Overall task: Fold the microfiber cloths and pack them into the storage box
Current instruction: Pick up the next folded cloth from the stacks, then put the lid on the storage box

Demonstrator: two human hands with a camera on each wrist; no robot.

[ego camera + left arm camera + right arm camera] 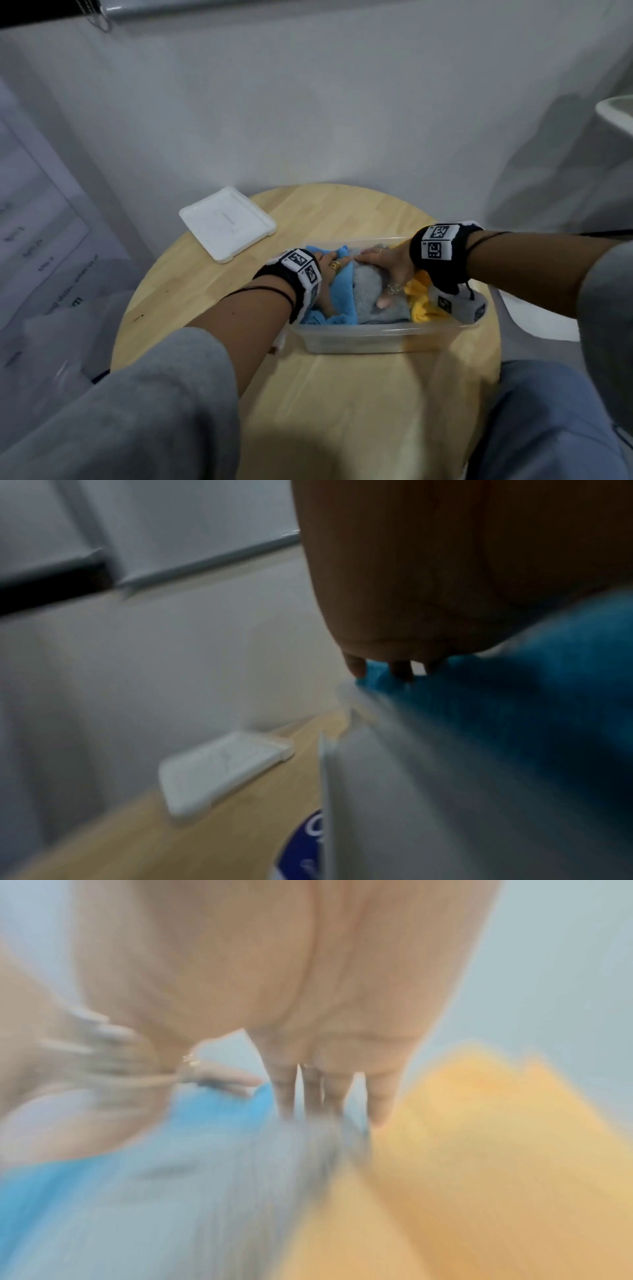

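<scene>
Both hands, left hand (325,270) and right hand (387,263), press flat on cloths (366,294), hiding the storage box (376,337) floor.

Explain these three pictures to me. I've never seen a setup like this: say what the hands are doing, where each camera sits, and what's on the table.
No machine here: a person works with bare hands, wearing a camera on the head and one on each wrist. The head view looks down on a round wooden table. On it stands a clear storage box holding a blue cloth, a grey cloth and a yellow cloth. The left hand presses the blue cloth; the right hand presses flat on the grey one. The white lid lies apart, behind the box. The two blurred close-ups come from the wrist cameras, looking along the fingers.
</scene>
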